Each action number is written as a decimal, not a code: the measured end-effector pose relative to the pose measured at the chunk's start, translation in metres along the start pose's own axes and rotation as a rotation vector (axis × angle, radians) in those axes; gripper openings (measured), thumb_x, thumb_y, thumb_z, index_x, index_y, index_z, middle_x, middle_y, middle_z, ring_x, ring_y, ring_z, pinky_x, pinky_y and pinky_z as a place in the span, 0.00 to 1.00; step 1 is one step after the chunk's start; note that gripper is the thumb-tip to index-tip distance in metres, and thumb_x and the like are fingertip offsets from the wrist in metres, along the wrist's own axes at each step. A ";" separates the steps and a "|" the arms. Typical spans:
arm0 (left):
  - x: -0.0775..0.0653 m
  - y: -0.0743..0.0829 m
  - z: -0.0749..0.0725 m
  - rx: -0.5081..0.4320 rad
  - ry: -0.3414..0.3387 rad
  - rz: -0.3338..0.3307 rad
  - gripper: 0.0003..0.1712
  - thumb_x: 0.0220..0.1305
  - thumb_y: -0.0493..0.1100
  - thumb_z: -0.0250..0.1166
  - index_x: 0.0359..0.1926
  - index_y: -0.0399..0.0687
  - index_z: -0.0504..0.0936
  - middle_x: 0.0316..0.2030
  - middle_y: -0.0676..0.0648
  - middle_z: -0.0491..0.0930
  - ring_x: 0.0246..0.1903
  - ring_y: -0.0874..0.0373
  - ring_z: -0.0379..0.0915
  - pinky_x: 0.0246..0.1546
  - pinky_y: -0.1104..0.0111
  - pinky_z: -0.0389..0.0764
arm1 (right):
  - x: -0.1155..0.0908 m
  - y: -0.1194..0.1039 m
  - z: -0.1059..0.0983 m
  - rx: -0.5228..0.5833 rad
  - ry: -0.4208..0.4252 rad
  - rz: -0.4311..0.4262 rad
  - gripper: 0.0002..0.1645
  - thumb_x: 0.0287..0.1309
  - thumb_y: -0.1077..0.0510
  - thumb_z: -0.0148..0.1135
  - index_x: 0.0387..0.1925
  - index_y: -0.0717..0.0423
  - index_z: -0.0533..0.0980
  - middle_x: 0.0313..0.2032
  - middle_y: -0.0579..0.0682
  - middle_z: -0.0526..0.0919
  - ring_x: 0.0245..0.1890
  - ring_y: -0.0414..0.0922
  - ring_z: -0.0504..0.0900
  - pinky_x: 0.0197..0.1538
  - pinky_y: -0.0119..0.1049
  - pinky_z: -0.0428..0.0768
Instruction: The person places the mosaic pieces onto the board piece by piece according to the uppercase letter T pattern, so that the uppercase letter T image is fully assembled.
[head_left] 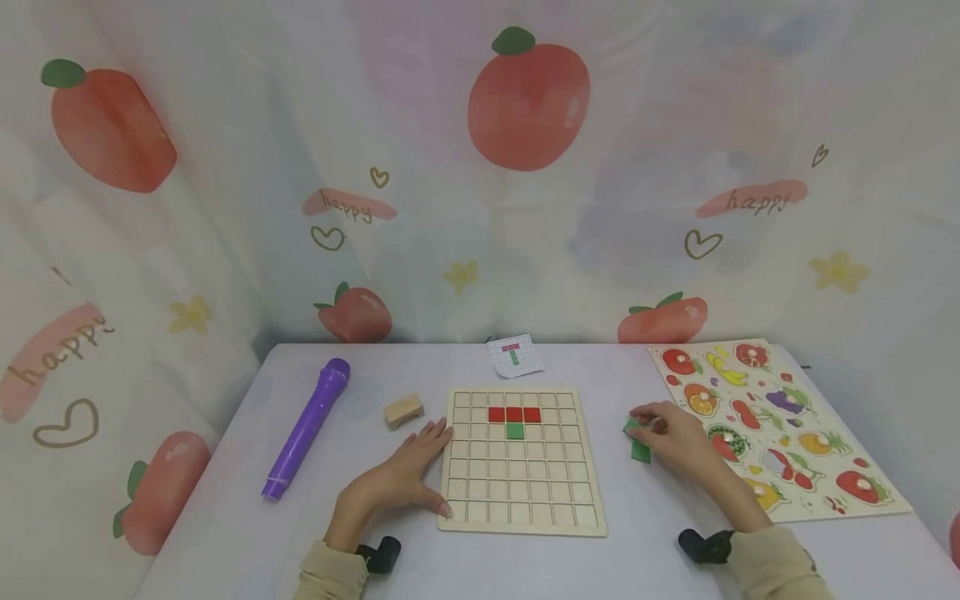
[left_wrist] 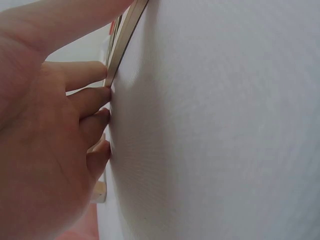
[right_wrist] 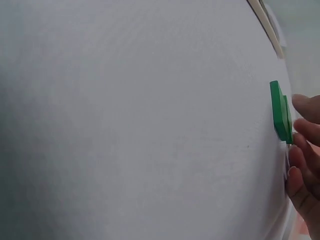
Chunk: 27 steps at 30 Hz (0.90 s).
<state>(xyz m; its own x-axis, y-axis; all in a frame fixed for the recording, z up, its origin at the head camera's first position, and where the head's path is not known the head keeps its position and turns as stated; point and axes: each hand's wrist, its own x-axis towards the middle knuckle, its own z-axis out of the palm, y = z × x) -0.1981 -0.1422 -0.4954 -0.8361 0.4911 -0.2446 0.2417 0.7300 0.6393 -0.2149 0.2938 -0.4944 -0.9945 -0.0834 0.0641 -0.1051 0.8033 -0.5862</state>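
My left hand lies at the left edge of a wooden grid board, fingers extended and thumb against its lower left side. In the left wrist view its fingertips rest at the board's edge. Three red tiles sit in a row on the grid, with a green tile below the middle one. To the right of the board, my right hand has thumb and fingertips right at two loose green tiles, one overlapping the other; I cannot tell whether it pinches one.
A paper card with a red and green T pattern lies behind the board. To the left are a wooden block and a purple tube. A fruit puzzle board lies at the right, partly under the right forearm.
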 end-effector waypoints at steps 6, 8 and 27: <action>0.000 0.000 0.000 0.004 0.002 -0.007 0.71 0.43 0.53 0.84 0.81 0.42 0.53 0.83 0.43 0.44 0.83 0.46 0.36 0.83 0.49 0.41 | 0.001 -0.002 0.001 -0.006 -0.011 0.010 0.18 0.61 0.58 0.72 0.50 0.63 0.83 0.39 0.54 0.83 0.35 0.44 0.75 0.30 0.29 0.72; 0.000 0.000 0.000 0.006 0.002 -0.006 0.70 0.43 0.53 0.84 0.81 0.41 0.53 0.83 0.43 0.44 0.83 0.46 0.36 0.83 0.49 0.41 | 0.001 -0.003 0.001 -0.009 -0.010 0.010 0.18 0.60 0.58 0.73 0.49 0.63 0.83 0.38 0.52 0.83 0.34 0.44 0.75 0.30 0.28 0.72; 0.001 -0.001 -0.001 0.008 -0.012 0.000 0.71 0.43 0.53 0.84 0.81 0.41 0.52 0.83 0.42 0.44 0.83 0.46 0.35 0.83 0.49 0.40 | 0.000 -0.010 0.003 0.015 0.037 -0.022 0.12 0.65 0.64 0.65 0.50 0.59 0.82 0.38 0.52 0.85 0.34 0.44 0.77 0.32 0.26 0.77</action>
<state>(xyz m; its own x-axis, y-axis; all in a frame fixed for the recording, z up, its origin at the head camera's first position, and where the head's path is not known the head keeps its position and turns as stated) -0.1995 -0.1423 -0.4956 -0.8301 0.4969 -0.2530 0.2459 0.7334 0.6337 -0.2142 0.2841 -0.4906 -0.9911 -0.0785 0.1071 -0.1272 0.7929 -0.5960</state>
